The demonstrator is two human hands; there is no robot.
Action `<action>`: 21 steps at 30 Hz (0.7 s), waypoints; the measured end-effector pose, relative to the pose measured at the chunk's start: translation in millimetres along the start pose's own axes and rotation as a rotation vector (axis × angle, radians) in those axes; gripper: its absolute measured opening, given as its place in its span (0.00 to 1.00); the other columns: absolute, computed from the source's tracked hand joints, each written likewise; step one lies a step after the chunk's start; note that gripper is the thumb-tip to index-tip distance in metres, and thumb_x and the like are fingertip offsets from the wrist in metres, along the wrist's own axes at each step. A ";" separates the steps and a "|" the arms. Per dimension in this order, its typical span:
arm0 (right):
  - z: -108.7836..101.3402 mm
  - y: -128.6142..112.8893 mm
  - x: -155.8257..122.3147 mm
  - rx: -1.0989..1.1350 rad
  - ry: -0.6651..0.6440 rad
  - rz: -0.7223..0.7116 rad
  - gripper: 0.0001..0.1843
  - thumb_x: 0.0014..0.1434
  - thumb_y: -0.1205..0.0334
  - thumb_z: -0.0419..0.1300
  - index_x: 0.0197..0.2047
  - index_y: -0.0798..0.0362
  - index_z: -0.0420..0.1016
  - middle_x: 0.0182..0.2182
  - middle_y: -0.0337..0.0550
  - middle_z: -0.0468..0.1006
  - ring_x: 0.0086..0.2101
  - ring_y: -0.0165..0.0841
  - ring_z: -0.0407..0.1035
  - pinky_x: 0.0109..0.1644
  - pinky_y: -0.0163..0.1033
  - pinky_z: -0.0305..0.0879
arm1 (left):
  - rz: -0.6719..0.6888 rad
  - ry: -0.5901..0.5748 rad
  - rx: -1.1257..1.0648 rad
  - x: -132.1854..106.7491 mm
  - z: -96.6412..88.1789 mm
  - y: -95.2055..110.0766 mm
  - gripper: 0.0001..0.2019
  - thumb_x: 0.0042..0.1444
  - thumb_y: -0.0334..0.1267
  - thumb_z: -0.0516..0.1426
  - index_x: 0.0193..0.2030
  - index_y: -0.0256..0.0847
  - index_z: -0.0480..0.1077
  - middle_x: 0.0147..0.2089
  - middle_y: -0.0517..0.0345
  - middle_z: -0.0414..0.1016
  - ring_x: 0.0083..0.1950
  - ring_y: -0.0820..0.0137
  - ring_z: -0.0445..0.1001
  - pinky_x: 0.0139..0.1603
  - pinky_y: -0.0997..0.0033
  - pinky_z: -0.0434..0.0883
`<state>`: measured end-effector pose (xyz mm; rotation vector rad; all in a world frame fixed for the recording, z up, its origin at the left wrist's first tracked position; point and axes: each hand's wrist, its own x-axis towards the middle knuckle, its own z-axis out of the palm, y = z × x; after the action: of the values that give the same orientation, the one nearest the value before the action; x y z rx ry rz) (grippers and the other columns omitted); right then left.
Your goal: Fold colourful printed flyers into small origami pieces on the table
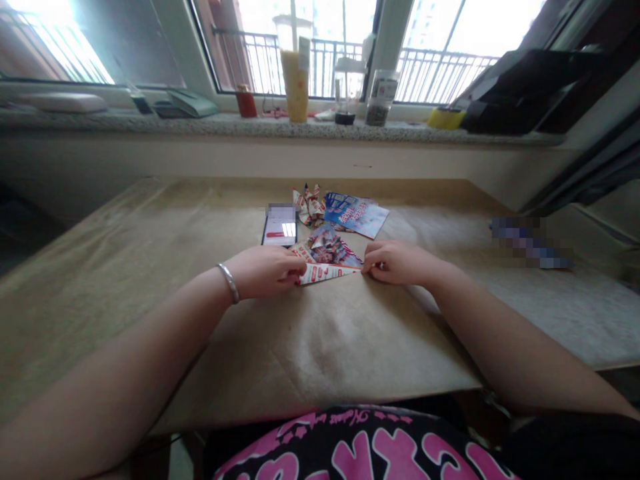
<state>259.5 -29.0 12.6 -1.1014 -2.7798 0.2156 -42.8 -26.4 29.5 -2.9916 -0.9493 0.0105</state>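
Red-and-blue printed folded flyer (327,252)

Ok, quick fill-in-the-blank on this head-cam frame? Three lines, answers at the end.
1. The silver bangle sits on the person's ____ wrist.
2. The left hand and right hand hold the two ends of a folded printed sheet, resting on the table, which is covered in ____ paper.
3. Beyond them, a tall cup on the granite windowsill holds a ____ drink.

Missing words: left; brown; yellow.
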 end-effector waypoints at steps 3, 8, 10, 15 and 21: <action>-1.7 5.7 -2.5 -0.027 -0.012 0.020 0.12 0.51 0.71 0.55 0.33 0.50 0.79 0.34 0.42 0.77 0.32 0.31 0.70 0.35 0.34 0.61 | 0.080 0.072 0.028 3.6 8.1 1.1 0.16 0.56 0.40 0.54 0.52 0.45 0.70 0.46 0.55 0.75 0.44 0.67 0.72 0.42 0.72 0.69; 1.4 12.9 -4.1 -0.001 -0.002 0.031 0.12 0.50 0.71 0.55 0.33 0.50 0.78 0.35 0.42 0.77 0.33 0.31 0.70 0.36 0.34 0.61 | 0.121 0.108 0.074 8.0 19.9 2.0 0.14 0.59 0.39 0.52 0.51 0.46 0.71 0.45 0.52 0.73 0.46 0.65 0.70 0.45 0.67 0.70; 4.0 13.3 -3.2 -0.005 0.015 0.052 0.11 0.51 0.71 0.54 0.32 0.51 0.77 0.34 0.41 0.77 0.33 0.31 0.70 0.35 0.34 0.60 | 0.156 0.150 0.046 9.2 22.9 2.3 0.15 0.61 0.38 0.51 0.52 0.45 0.71 0.46 0.51 0.72 0.48 0.65 0.69 0.48 0.65 0.70; 10.7 12.8 0.6 -0.071 0.157 0.182 0.09 0.52 0.68 0.54 0.33 0.51 0.76 0.33 0.41 0.77 0.29 0.29 0.67 0.31 0.34 0.56 | 0.247 0.195 0.018 11.2 24.1 7.6 0.13 0.62 0.35 0.49 0.50 0.43 0.71 0.49 0.51 0.73 0.50 0.65 0.70 0.51 0.63 0.69; 18.6 11.4 7.9 0.094 0.266 0.283 0.12 0.56 0.63 0.55 0.43 0.51 0.74 0.37 0.44 0.77 0.31 0.30 0.69 0.36 0.36 0.64 | 0.299 0.188 0.029 12.8 26.2 17.4 0.14 0.61 0.30 0.50 0.51 0.44 0.70 0.52 0.54 0.74 0.51 0.65 0.71 0.49 0.63 0.72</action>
<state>258.0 -16.9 -7.0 -1.3842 -2.3544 0.2098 -22.5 -33.3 3.2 -3.0083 -0.4770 -0.2488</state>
